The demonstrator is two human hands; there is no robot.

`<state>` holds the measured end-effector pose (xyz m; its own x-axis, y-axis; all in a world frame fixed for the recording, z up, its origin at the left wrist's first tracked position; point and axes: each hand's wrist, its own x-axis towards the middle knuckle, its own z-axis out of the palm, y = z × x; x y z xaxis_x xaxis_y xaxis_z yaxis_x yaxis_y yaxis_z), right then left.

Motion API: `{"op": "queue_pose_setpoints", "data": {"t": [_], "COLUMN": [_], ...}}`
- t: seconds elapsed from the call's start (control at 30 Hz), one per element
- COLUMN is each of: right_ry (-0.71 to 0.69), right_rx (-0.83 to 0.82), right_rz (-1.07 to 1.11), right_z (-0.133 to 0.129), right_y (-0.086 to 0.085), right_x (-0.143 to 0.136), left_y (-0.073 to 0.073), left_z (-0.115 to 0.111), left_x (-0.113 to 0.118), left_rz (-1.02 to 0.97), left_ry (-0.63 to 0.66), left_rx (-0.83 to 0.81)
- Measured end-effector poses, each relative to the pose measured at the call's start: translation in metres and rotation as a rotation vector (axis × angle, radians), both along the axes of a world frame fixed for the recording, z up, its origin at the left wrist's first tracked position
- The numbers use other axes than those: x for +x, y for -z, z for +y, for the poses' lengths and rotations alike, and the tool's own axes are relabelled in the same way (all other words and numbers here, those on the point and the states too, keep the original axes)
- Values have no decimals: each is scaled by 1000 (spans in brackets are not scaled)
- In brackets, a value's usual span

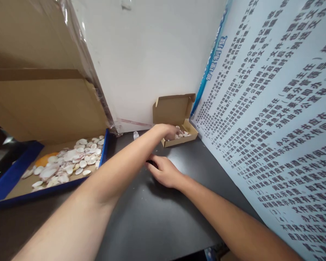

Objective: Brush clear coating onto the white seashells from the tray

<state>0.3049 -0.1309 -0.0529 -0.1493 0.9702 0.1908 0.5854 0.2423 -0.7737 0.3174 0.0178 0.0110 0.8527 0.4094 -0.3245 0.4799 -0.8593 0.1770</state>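
Note:
My left hand reaches into a small open cardboard box at the back of the dark table. Its fingertips are down among small pale seashells, partly hidden, and I cannot make out whether they grip one. Nearer to me, my right hand rests low over the tabletop, just right of my left forearm. A gap shows between its thumb and bent forefinger, and no object is seen there. The forearm is close to these fingertips. On the left, a larger blue-edged box holds a broad pile of white and pinkish seashells.
A small clear object lies on the dark tabletop near the white back wall. A light-blue printed poster rises along the right side. The big box's cardboard lid stands raised at the left. An orange piece lies among the shells.

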Motion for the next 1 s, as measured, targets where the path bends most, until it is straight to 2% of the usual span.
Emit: {"op": "queue_pose_setpoints", "data": {"t": [0.5, 0.73, 1.0], "right_ry": [-21, -17, -6], "right_rx": [-6, -12, -7], "right_rz": [-6, -10, -12], "right_z": [0, -1, 0], "right_y": [0, -1, 0], "right_x": [1, 1, 0], "left_y": [22, 16, 10], "left_z": [6, 1, -1], "left_x": [0, -11, -9], "left_rz": [-172, -178, -86], "left_ry": [85, 105, 113], "left_rx": [114, 183, 141]}}
